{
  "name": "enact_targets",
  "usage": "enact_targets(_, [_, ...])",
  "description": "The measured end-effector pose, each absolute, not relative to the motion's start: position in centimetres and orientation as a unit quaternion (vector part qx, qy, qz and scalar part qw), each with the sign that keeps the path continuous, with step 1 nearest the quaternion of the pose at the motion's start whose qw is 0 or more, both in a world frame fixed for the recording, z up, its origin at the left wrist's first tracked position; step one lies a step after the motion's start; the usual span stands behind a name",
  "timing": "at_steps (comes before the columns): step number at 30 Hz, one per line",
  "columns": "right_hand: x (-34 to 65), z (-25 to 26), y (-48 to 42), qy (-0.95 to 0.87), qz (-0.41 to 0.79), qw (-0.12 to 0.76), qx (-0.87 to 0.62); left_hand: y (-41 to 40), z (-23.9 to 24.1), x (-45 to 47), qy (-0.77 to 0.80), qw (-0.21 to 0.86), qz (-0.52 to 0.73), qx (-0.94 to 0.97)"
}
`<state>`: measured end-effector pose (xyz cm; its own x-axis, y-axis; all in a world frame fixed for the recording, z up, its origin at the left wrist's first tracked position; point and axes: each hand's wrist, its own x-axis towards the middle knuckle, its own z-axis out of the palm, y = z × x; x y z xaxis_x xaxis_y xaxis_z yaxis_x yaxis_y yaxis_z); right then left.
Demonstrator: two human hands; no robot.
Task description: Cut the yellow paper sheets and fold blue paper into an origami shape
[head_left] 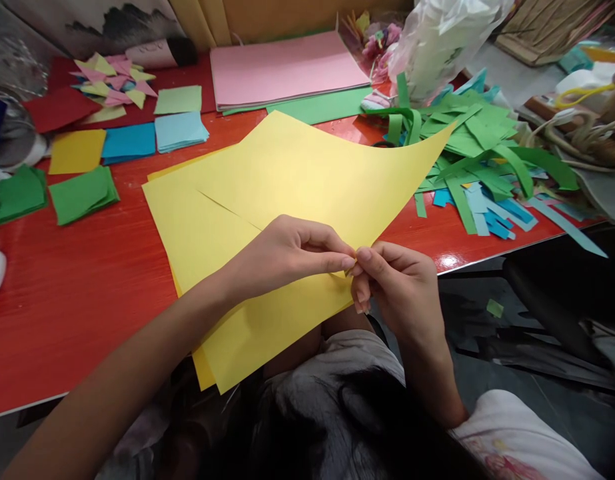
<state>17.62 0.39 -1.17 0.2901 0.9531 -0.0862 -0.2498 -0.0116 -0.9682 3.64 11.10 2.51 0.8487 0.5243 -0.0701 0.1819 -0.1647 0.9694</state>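
Note:
A large yellow paper sheet [307,173] lies over the front edge of the red table [77,293], with its far right corner curling up and more yellow sheets beneath it. My left hand [282,257] pinches the sheet's near corner between thumb and fingers. My right hand [394,287] meets it from the right, its fingers closed on the same corner. Both hands hover over my lap just off the table edge.
Green paper strips and blue scraps [480,153] pile up at the right. A pink paper stack [284,70] lies at the back. Small green squares [82,195], blue squares [180,131], a yellow square [77,151] and folded paper pieces [112,83] sit at the left.

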Motion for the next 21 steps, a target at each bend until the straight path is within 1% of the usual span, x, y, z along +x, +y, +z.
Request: enact_targets(21, [17.57,-0.94,0.31,-0.340,0.485,0.609,-0.527,11.27,2.41,3.61,0.237,0.603,0.140,0.749])
